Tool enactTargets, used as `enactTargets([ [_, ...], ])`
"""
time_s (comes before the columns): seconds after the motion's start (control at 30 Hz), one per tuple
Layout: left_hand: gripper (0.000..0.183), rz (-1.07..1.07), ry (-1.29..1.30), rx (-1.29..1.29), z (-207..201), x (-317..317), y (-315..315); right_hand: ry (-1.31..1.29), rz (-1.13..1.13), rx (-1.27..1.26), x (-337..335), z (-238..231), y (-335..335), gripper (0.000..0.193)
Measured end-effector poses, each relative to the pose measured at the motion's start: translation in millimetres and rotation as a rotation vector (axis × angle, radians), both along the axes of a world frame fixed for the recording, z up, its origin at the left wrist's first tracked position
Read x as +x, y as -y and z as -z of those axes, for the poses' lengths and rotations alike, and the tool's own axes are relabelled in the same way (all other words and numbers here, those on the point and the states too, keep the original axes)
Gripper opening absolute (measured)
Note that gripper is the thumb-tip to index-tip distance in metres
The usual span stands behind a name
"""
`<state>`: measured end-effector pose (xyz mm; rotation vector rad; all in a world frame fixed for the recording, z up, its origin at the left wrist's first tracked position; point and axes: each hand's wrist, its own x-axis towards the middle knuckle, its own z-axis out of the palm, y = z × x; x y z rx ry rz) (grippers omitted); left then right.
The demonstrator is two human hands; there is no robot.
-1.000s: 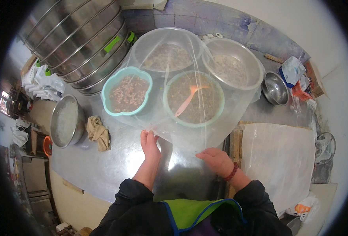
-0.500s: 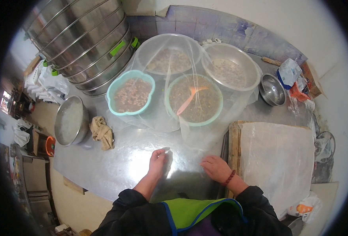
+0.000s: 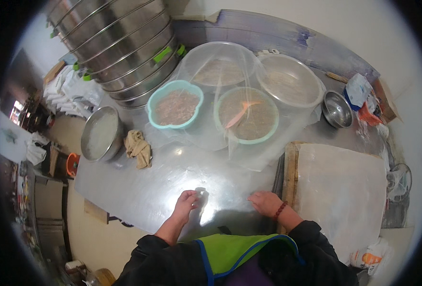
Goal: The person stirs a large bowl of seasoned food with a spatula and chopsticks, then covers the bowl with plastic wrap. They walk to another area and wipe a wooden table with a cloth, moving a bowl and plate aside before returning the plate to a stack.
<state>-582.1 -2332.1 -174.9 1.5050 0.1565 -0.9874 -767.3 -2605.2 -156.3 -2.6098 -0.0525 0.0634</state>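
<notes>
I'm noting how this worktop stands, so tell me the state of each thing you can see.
Plastic sheet: draped, wrinkled
Left hand: fingers curled, apart from the sheet
Right hand: fingers bent, apart from the sheet
Green-rimmed bowl: filled, covered
Spatula: lying in that bowl
Turquoise scalloped basin: filled
Beige cloth: crumpled
Steel tiers: stacked
Small steel bowl: uncovered

Upper left: 1 leaning stack of metal steamer tiers [image 3: 120, 47] with green handles [image 3: 162, 54]; white bags [image 3: 72, 90] below it, farther left; left: 1 metal bowl [image 3: 117, 143], pale contents; 1 crumpled tan cloth [image 3: 138, 149] just right of it; 1 orange bucket [image 3: 72, 165] at far left; upper right: 1 smaller metal bowl [image 3: 337, 109], near 1 cardboard box [image 3: 385, 101]; lower right: 1 wood-edged board [image 3: 291, 186] under a whitish sheet [image 3: 342, 186].
</notes>
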Motion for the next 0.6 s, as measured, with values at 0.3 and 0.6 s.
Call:
enactTargets([
  [0.3, 0.025, -0.01, 0.09, 0.029, -16, -13, -52, -0.169, -0.042, -0.011, -1, -6, -36, 0.023],
  [0.6, 0.032, -0.134, 0.096, 0.056, -34, -25, -172, -0.232, -0.159, -0.122, 24, -13, -119, 0.023],
])
